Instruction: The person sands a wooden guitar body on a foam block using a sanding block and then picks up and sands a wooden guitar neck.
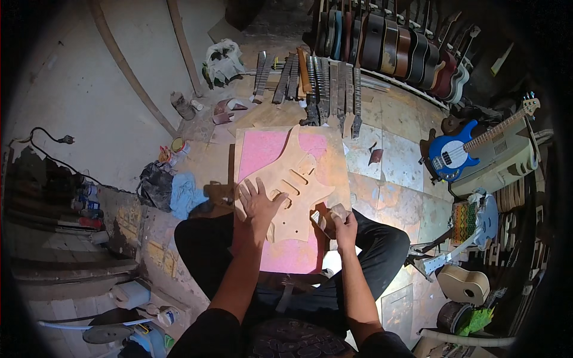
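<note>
An unfinished, pale wooden electric guitar body (298,206) with routed slots and small drilled holes lies on a pink and tan board (262,149) across my lap. My left hand (259,206) rests flat on the left part of the body, fingers spread, holding nothing. Beside the body's lower right edge, my right hand (345,228) pinches a small beige-brown piece that looks like folded sandpaper (339,211). Whether this piece touches the wood is hard to tell.
Several guitar necks (319,83) lie beyond the board. Finished guitars (388,42) hang in a row at the back right. A blue bass guitar (453,156) leans on the right. At the left are a light blue cloth (186,194) and a black bag (155,185).
</note>
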Available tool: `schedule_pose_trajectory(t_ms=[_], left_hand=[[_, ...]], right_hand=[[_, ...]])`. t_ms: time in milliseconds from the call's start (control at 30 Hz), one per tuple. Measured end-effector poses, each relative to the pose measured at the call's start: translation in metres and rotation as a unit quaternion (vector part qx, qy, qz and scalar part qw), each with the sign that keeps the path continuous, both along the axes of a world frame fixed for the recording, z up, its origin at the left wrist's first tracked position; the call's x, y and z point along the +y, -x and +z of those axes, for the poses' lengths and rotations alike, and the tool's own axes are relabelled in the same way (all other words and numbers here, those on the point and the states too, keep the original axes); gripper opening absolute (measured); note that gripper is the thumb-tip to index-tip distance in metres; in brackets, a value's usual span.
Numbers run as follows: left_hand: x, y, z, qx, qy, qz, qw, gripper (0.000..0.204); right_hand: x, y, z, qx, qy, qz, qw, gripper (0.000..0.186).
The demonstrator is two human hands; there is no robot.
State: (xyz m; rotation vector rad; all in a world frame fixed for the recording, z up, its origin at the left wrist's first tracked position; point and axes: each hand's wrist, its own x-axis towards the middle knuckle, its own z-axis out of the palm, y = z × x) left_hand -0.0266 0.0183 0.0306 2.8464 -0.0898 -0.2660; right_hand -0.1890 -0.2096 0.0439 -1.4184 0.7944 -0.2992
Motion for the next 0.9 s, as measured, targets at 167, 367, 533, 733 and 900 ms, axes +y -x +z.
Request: schedule_pose_trajectory(t_ms=[167,367,533,733,900], left_hand=[[0.007,-0.006,-0.009,-0.025,0.002,-0.001,1.0,0.123],[0.005,0.029,0.006,0.021,0.022,-0.006,1.0,0.12],[0.041,0.017,-0.016,-0.02,0.077,0.045,0.996,0.114],[0.075,-0.013,-0.022,-0.052,0.185,0.105,0.976,0.117],[0.092,-0.026,-0.052,-0.038,0.099,0.12,0.987,0.112]], right_hand=[[0.005,-0.002,0.004,-0.001,-0.016,0.003,1.0,0.022],[0.002,0.001,0.002,-0.001,-0.008,-0.003,1.0,0.022],[0.007,0.0,0.012,0.055,-0.015,0.063,0.996,0.019],[0.031,0.007,0.016,0.098,-0.065,0.277,0.954,0.025],[0.06,0.001,-0.004,0.039,-0.12,0.271,0.954,0.026]])
